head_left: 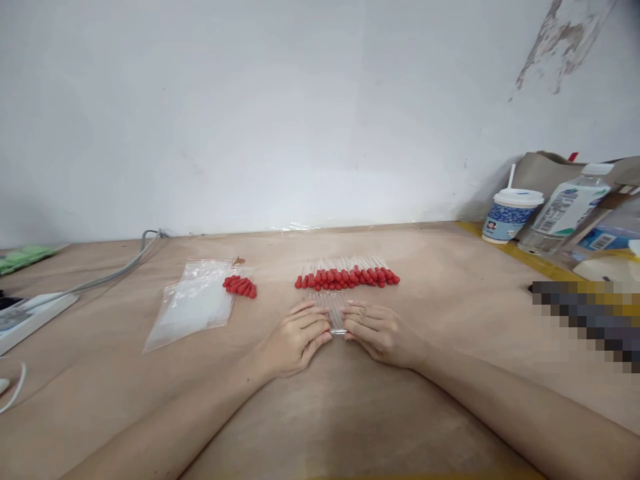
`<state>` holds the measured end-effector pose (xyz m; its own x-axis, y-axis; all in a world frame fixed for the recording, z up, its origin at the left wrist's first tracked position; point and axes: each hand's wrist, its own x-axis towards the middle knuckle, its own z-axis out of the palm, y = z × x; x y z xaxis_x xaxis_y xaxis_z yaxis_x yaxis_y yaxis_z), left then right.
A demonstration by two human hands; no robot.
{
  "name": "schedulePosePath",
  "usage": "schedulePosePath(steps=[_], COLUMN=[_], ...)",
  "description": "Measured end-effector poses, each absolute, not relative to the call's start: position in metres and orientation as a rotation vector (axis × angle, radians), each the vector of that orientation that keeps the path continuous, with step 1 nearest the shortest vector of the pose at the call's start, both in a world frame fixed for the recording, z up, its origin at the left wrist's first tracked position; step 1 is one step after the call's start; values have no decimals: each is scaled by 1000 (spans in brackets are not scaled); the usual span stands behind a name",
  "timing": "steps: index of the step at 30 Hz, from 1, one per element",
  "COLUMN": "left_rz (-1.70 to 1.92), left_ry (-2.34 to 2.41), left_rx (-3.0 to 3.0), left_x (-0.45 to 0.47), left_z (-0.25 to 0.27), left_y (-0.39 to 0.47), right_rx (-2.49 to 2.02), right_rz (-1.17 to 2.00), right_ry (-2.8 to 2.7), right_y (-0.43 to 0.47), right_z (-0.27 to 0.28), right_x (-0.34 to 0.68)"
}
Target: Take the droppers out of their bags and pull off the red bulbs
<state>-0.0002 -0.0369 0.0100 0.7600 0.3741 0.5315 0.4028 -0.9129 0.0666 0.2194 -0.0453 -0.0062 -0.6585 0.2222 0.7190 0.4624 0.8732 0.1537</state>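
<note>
My left hand (303, 337) and my right hand (383, 332) face each other near the middle of the table. Between them lies a side-by-side group of thin clear tubes (337, 320), their near ends lined up. The fingers of both hands press on its two sides, curled and close together. Just beyond is a row of thin clear tubes with red rubber bulbs (345, 277) on their near ends, the bulbs pointing towards me. Left of my hands is a small pile of loose red rubber bulbs (240, 287), touching the edge of clear zip bags (193, 307).
A paper cup with a straw (510, 217) and a plastic bottle (570, 207) stand at the back right. A pixelated dark object (590, 323) lies at the right. On the left are a grey cable (120, 270) and a white power strip (45, 320). A wall (300, 120) rises behind.
</note>
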Motion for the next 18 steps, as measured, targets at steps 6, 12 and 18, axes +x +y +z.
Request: schedulePosePath(steps=[6,12,18], left_rz=[-871,-965,-1166], left_ry=[-650,-686,-812], left_rx=[-2932,-2909,-2722], left_x=[-1,-11,-21], left_z=[10,6,4], left_y=[-38,-34,-25], right_rx=[-466,-523,-1073], right_rz=[-498,-406,-295], right_ry=[-2303,-2240,-2037], right_y=[-49,-47,-35], right_z=[-6,-11,-15], right_x=[222,233,243])
